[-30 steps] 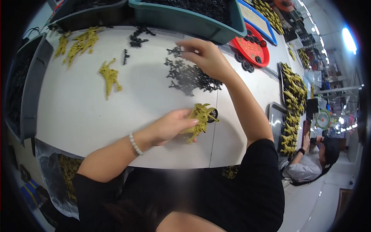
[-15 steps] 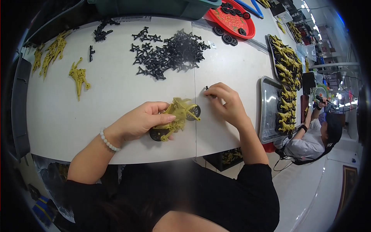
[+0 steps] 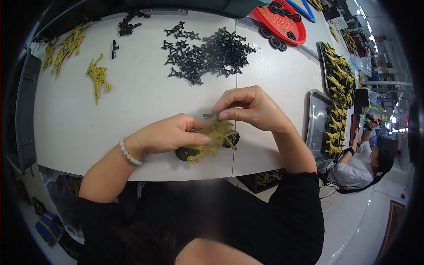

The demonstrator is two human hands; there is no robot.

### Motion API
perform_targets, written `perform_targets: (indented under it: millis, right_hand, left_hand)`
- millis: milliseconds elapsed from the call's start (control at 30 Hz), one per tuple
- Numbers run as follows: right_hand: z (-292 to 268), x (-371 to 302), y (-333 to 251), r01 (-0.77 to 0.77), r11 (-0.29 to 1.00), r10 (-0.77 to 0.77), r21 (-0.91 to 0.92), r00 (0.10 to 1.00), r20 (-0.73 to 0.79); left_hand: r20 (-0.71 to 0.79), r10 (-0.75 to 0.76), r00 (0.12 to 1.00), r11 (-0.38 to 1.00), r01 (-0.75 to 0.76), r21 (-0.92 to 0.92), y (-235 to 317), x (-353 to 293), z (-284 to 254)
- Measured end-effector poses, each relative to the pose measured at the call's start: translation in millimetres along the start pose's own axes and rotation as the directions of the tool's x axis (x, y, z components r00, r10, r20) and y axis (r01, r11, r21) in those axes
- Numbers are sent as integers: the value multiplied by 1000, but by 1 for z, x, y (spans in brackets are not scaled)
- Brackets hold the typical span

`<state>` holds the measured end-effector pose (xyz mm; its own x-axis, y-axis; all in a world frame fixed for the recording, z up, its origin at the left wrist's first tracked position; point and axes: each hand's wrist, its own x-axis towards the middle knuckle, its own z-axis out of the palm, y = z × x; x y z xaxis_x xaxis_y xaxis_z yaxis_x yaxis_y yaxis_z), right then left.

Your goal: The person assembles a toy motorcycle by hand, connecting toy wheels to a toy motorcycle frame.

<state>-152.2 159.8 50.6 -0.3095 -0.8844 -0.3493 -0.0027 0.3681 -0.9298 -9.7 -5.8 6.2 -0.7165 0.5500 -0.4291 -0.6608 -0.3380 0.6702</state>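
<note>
Near the table's front edge, my left hand (image 3: 170,133) grips a yellow plastic toy motorcycle (image 3: 216,136) with black spoked wheels, thumb across its side. Pinched between the thumb and fingers of my right hand (image 3: 256,108) is a small black plastic piece (image 3: 208,115), held right at the top of the motorcycle. My fingers hide most of that piece, and I cannot tell whether it touches the yellow body. Beyond my hands lies a heap of small black plastic parts (image 3: 225,53). One yellow motorcycle body (image 3: 99,78) without wheels rests on the left.
At the back right, a red tray (image 3: 296,40) carries black wheels. Metal trays (image 3: 315,121) on the right hold rows of yellow motorcycles. More yellow bodies (image 3: 68,46) and black parts (image 3: 129,25) lie far left. A co-worker (image 3: 353,165) sits at the right.
My right hand has moved left with the small black piece, from beside the motorcycle to its top. My left hand still holds the motorcycle. The whole view has shifted slightly.
</note>
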Motion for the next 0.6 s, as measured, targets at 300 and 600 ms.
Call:
perform_targets:
  millis: [300, 600]
  right_hand:
    - [-3, 11, 2, -30, 996, 44, -85, 985, 168]
    - [4, 12, 13, -35, 993, 44, -115, 996, 83]
  left_hand:
    - [-22, -32, 999, 999, 32, 18, 2, -1, -1]
    - [-66, -30, 997, 999, 28, -35, -1, 0, -2]
